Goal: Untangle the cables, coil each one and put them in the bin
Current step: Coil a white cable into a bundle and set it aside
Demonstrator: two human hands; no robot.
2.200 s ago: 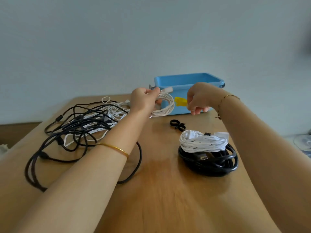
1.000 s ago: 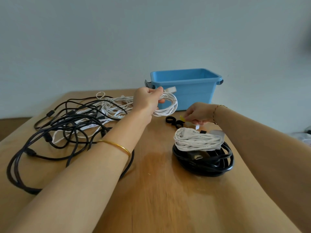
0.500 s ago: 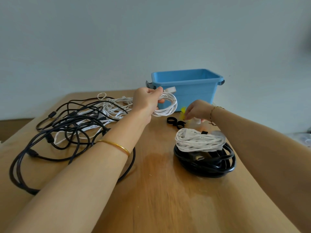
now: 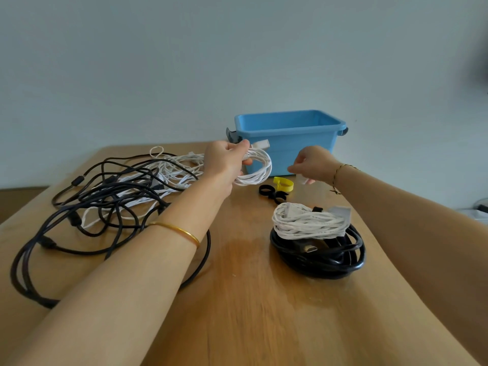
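Left hand [image 4: 226,160]: fingers grasping a white cable coil [image 4: 254,179], before the bin [image 4: 303,151]. Right hand [image 4: 314,165]: fingers pinching a small white strip [image 4: 303,180], before the bin.

Soft, even daylight; a dull sheen lies on the worktop [image 4: 250,313] at centre, my right hand [image 4: 314,165] blurs slightly, and the frame edges bow.

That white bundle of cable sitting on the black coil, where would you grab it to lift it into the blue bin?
Probably across its middle, from straight above. The white bundle lies stretched left to right atop the black coil, so a pinch over its near and far sides would catch every strand; gripping an end might let loops slip.
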